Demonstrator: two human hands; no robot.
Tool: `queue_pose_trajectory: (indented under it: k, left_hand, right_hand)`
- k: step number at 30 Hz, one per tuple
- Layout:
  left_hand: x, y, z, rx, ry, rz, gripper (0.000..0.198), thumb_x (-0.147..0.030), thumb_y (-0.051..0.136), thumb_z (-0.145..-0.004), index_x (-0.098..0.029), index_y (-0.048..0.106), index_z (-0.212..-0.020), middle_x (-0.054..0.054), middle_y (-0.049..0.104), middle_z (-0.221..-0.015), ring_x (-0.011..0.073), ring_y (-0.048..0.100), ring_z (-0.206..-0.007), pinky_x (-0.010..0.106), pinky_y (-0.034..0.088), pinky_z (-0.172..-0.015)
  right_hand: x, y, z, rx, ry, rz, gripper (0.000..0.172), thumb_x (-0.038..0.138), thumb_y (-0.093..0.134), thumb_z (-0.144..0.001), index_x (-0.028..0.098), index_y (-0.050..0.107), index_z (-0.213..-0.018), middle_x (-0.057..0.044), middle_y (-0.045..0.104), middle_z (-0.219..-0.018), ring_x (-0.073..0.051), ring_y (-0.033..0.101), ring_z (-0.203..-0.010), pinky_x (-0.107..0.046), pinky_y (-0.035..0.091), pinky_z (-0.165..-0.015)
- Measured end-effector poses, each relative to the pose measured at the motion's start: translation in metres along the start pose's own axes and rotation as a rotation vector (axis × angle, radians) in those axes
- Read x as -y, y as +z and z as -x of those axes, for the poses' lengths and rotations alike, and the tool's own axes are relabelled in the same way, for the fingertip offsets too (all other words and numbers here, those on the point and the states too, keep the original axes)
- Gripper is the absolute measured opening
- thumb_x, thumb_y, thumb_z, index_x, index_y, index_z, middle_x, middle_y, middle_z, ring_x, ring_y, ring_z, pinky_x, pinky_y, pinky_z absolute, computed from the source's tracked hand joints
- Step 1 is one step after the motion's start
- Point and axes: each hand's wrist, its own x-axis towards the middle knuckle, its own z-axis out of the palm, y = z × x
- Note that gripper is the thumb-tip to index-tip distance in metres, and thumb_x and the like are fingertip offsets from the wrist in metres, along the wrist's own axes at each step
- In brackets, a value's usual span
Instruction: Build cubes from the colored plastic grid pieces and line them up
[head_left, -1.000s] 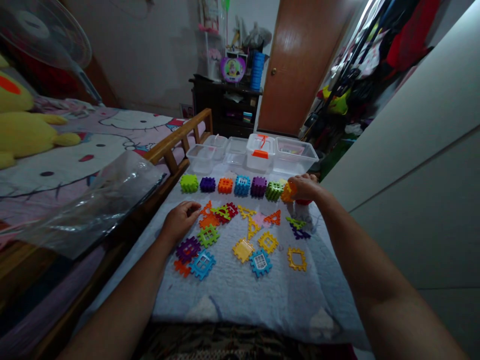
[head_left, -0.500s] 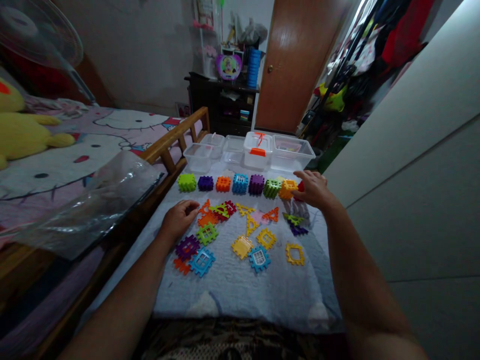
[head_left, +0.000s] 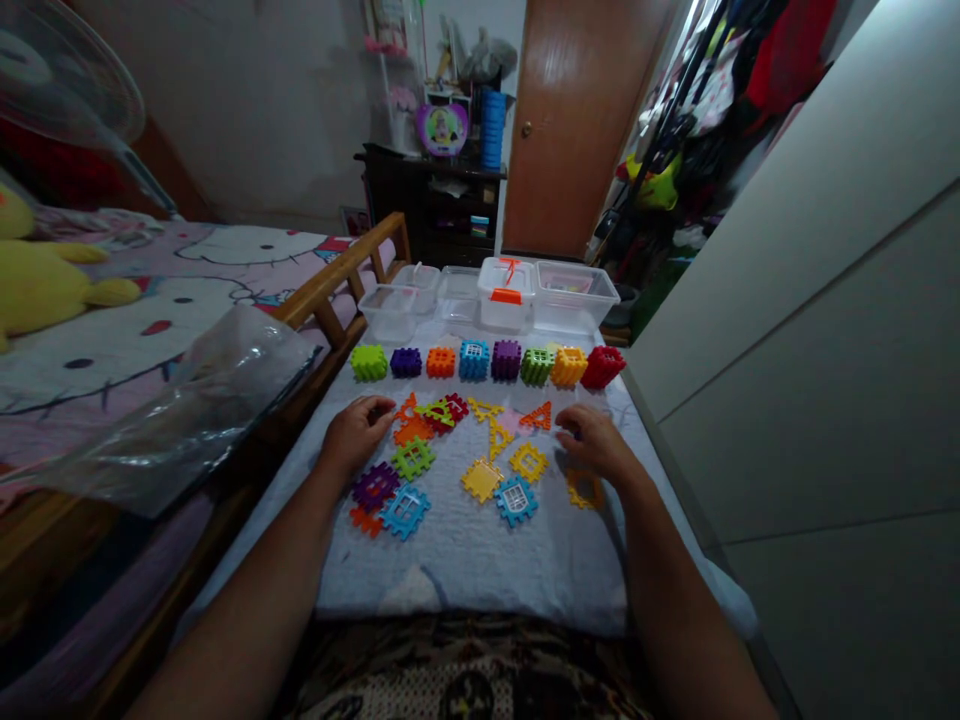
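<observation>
My left hand (head_left: 360, 432) rests on the cloth with its fingers loosely bent and apart, nothing visible in them. Its fingertips are beside orange plastic building pieces (head_left: 412, 430) and a green triangular piece (head_left: 435, 412). My right hand (head_left: 596, 442) is open over the right side of the cloth, its fingertips near an orange triangular piece (head_left: 537, 416). It hides the spot where green and purple pieces lay, and its wrist partly covers a yellow square frame (head_left: 581, 490). Stacked pieces form a row by colour, ending at a red stack (head_left: 602, 368).
Loose pieces, among them a blue window square (head_left: 406, 511) and a yellow square (head_left: 482, 480), lie nearer me. Clear plastic boxes (head_left: 577, 292) stand behind the row. A wooden bed rail (head_left: 330, 280) borders the left, a pale cabinet (head_left: 825, 300) the right.
My right hand has left the red stack at the row's right end and come back towards me, over the loose pieces. The left hand stays in place. The view has shifted slightly.
</observation>
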Motion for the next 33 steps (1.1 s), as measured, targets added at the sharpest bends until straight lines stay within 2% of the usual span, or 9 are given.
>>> queue_pose_trajectory:
  k: [5,7,10,15,18,20,24,26,33]
  left_hand:
    - [0.0,0.0,0.001,0.002,0.001,0.012,0.034,-0.044,0.053,-0.074,-0.02,0.067,-0.093,0.007,0.071,-0.098,0.0218,0.065,-0.084,0.032,0.051,-0.082]
    - [0.0,0.001,0.001,0.001,0.001,0.015,0.034,-0.045,0.053,-0.074,-0.02,0.067,-0.093,0.007,0.07,-0.099,0.0218,0.065,-0.084,0.032,0.051,-0.082]
    - [0.003,0.002,0.0,0.002,0.011,0.017,0.033,-0.045,0.053,-0.075,-0.02,0.067,-0.092,0.007,0.07,-0.099,0.022,0.065,-0.085,0.033,0.051,-0.083]
    - [0.004,0.002,0.0,0.01,0.018,0.009,0.033,-0.043,0.052,-0.076,-0.02,0.068,-0.095,0.007,0.07,-0.101,0.0213,0.064,-0.086,0.032,0.051,-0.082]
    - [0.003,0.002,0.0,0.009,0.021,0.007,0.032,-0.042,0.052,-0.077,-0.02,0.068,-0.094,0.007,0.07,-0.101,0.0209,0.064,-0.084,0.032,0.051,-0.081]
    - [0.003,0.002,0.0,0.009,0.026,0.009,0.032,-0.041,0.053,-0.076,-0.02,0.068,-0.094,0.007,0.07,-0.1,0.0209,0.064,-0.084,0.032,0.051,-0.081]
    - [0.007,0.004,-0.001,-0.005,0.038,0.017,0.031,-0.041,0.054,-0.077,-0.02,0.068,-0.094,0.006,0.069,-0.099,0.0209,0.064,-0.085,0.032,0.05,-0.082]
    - [0.009,0.005,-0.001,-0.012,0.043,0.02,0.03,-0.041,0.054,-0.078,-0.02,0.068,-0.095,0.006,0.069,-0.098,0.0208,0.064,-0.085,0.032,0.05,-0.083]
    - [0.014,0.007,-0.002,-0.009,0.061,0.01,0.031,-0.039,0.055,-0.078,-0.018,0.068,-0.096,0.007,0.069,-0.098,0.0209,0.064,-0.084,0.033,0.051,-0.083]
  right_hand:
    - [0.025,0.013,0.0,0.162,-0.063,0.001,0.009,0.017,0.063,-0.077,0.017,0.063,-0.086,-0.004,0.063,-0.085,-0.015,0.055,-0.074,-0.026,0.04,-0.068]
    - [0.033,0.018,0.0,0.172,-0.083,0.046,0.004,0.015,0.061,-0.078,0.017,0.062,-0.081,-0.004,0.062,-0.082,-0.015,0.053,-0.073,-0.025,0.038,-0.067]
    - [0.039,0.024,-0.001,0.178,-0.077,0.085,0.011,0.008,0.055,-0.077,0.017,0.061,-0.077,-0.004,0.062,-0.08,-0.014,0.052,-0.071,-0.025,0.035,-0.065]
    - [0.038,0.026,-0.002,0.147,0.007,0.012,0.023,0.006,0.057,-0.071,0.016,0.063,-0.092,-0.001,0.061,-0.076,-0.014,0.052,-0.068,-0.025,0.036,-0.065]
    - [0.037,0.023,-0.003,0.141,0.02,-0.06,0.026,0.006,0.056,-0.069,0.017,0.063,-0.091,0.002,0.057,-0.07,-0.014,0.049,-0.063,-0.025,0.036,-0.062]
    - [0.038,0.021,-0.004,0.09,0.005,-0.093,0.025,0.006,0.053,-0.069,0.018,0.061,-0.089,0.002,0.055,-0.07,-0.014,0.049,-0.063,-0.025,0.037,-0.062]
    - [0.045,0.02,-0.005,-0.154,-0.038,-0.013,0.019,0.008,0.051,-0.075,0.02,0.059,-0.088,-0.004,0.057,-0.084,-0.019,0.054,-0.075,-0.029,0.041,-0.069]
    - [0.048,0.024,-0.003,-0.189,-0.068,0.066,0.016,0.01,0.051,-0.079,0.021,0.059,-0.089,-0.008,0.058,-0.092,-0.022,0.055,-0.084,-0.031,0.042,-0.075]
    - [0.053,0.032,0.006,0.083,-0.189,0.086,0.005,0.018,0.057,-0.081,0.019,0.06,-0.086,-0.007,0.058,-0.09,-0.02,0.054,-0.084,-0.031,0.042,-0.077]
